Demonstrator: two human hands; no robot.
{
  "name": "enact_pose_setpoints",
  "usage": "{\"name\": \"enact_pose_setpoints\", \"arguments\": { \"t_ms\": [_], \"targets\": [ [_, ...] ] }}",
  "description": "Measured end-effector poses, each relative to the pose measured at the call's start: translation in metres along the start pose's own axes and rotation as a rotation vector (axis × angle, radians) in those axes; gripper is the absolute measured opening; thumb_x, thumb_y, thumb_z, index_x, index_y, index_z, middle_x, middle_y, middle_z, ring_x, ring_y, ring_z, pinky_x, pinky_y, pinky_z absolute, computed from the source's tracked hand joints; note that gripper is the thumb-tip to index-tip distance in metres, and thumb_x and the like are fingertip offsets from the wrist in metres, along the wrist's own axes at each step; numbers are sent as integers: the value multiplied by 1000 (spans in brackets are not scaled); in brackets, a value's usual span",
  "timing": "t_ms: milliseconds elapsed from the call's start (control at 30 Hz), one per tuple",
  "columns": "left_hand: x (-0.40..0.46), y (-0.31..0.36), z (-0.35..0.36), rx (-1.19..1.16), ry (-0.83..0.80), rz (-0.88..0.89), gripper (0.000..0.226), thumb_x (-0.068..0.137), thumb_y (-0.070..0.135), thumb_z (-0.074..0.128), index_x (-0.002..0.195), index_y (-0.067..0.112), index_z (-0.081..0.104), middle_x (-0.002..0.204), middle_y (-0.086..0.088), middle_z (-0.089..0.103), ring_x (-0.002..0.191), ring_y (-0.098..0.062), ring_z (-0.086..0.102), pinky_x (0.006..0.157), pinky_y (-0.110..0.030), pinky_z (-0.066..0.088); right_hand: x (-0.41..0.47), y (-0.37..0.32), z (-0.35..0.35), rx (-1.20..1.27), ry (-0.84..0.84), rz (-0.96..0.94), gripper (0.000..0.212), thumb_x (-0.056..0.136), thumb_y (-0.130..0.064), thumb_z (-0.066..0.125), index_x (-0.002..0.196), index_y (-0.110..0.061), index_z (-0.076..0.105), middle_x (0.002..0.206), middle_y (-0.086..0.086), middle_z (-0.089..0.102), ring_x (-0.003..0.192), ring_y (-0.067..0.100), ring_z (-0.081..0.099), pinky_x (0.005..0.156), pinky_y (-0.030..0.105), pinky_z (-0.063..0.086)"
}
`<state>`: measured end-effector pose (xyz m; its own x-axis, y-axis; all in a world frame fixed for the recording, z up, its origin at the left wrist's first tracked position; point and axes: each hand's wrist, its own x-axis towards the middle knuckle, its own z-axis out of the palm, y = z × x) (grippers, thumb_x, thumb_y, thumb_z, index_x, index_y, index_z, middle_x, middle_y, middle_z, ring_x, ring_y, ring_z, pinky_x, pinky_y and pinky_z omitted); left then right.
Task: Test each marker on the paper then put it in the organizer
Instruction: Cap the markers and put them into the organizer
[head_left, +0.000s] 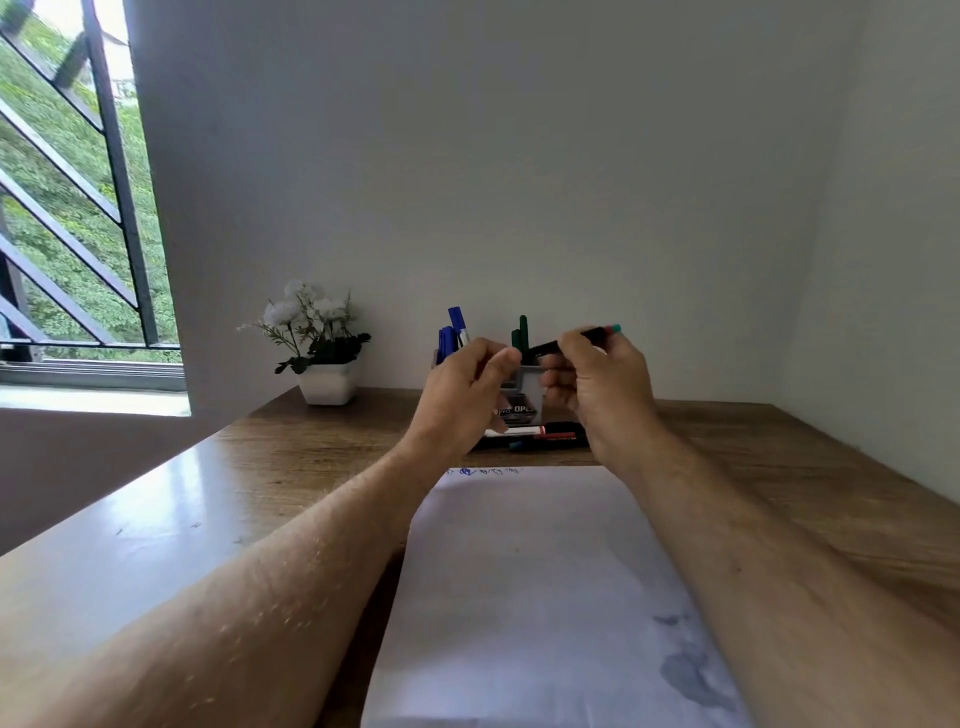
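The light, rigid marker (576, 340) is gripped mid-barrel by the right hand (597, 384), its cap end pinched between the left hand (467, 389) fingers (506, 358).

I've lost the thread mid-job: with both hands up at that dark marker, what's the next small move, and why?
Probably pull the cap off. The right hand holds the dark marker with the teal end above the desk, the left hand pinches its near end, and the white paper sheet lies just below, with scribbles only at its far edge.
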<state>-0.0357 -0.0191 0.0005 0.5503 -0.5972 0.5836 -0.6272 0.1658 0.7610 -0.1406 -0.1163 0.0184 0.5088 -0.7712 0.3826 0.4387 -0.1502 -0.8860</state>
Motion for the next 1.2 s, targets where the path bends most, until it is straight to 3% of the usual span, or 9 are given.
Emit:
{"name": "enact_pose_setpoints", "arguments": {
  "t_ms": [167, 300, 467, 567, 667, 767, 933, 1033, 1200],
  "targets": [
    [3, 0, -3, -456, 144, -122, 29, 91, -7, 60, 116, 6, 59, 94, -5, 62, 83, -15, 68, 75, -30, 61, -5, -7, -7, -62, -86, 131, 11, 84, -10, 68, 80, -12, 58, 68, 10, 69, 53, 19, 61, 50, 28, 50],
    [8, 0, -10, -724, 228, -196, 23, 94, -2, 58, 116, 5, 59, 108, -16, 64, 97, -21, 68, 76, -29, 61, -9, -8, -6, -224, -221, 180, 17, 83, -10, 69, 72, -14, 56, 69, 9, 68, 46, 16, 51, 45, 25, 41],
    [10, 0, -15, -824, 199, -232, 22, 101, 0, 44, 112, 11, 60, 100, -11, 72, 92, -22, 68, 80, -35, 61, -11, -5, -3, -335, -284, 178, 10, 85, -5, 66, 87, -12, 61, 69, 7, 63, 44, 16, 49, 44, 26, 41],
    [10, 1, -14, -791, 122, -261, 28, 101, -3, 39, 112, 14, 58, 100, -6, 75, 95, -20, 69, 85, -37, 56, -14, -4, 0, -373, -334, 200, 10, 93, -24, 65, 95, -15, 66, 66, 4, 62, 42, 15, 48, 43, 25, 40],
    [5, 3, -8, -773, -4, -254, 31, 101, -6, 35, 106, 13, 58, 101, -5, 75, 84, -15, 71, 67, -28, 57, -17, -5, 2, -411, -343, 244, 31, 99, -42, 54, 93, -15, 68, 63, 3, 60, 42, 14, 46, 42, 22, 38],
    [4, 3, -6, -788, -49, -249, 32, 101, -5, 35, 102, 15, 60, 100, -5, 74, 79, -15, 68, 63, -25, 54, -19, -6, 2, -416, -338, 275, 35, 100, -42, 51, 97, -12, 70, 66, 3, 58, 43, 12, 44, 39, 22, 35],
    [5, 2, -9, -783, -67, -221, 25, 100, 4, 47, 110, 13, 68, 98, -5, 72, 86, -17, 68, 76, -33, 59, -17, -6, 1, -389, -311, 211, 33, 96, -40, 60, 92, -10, 73, 65, 3, 57, 42, 10, 39, 35, 19, 29],
    [5, 3, -8, -786, -30, -208, 22, 99, 4, 50, 110, 8, 68, 97, -7, 73, 91, -22, 69, 74, -35, 60, -15, -3, 1, -457, -290, 144, 30, 95, -39, 63, 93, -12, 75, 62, 1, 58, 38, 4, 41, 38, 17, 33],
    [5, 6, -7, -803, 10, -166, 22, 99, 0, 48, 108, 5, 67, 97, -11, 72, 85, -20, 69, 69, -29, 60, -14, -3, 0, -625, -244, -64, 38, 94, -44, 62, 65, -20, 69, 50, -6, 56, 37, 1, 43, 51, 24, 36]
  ]
}}
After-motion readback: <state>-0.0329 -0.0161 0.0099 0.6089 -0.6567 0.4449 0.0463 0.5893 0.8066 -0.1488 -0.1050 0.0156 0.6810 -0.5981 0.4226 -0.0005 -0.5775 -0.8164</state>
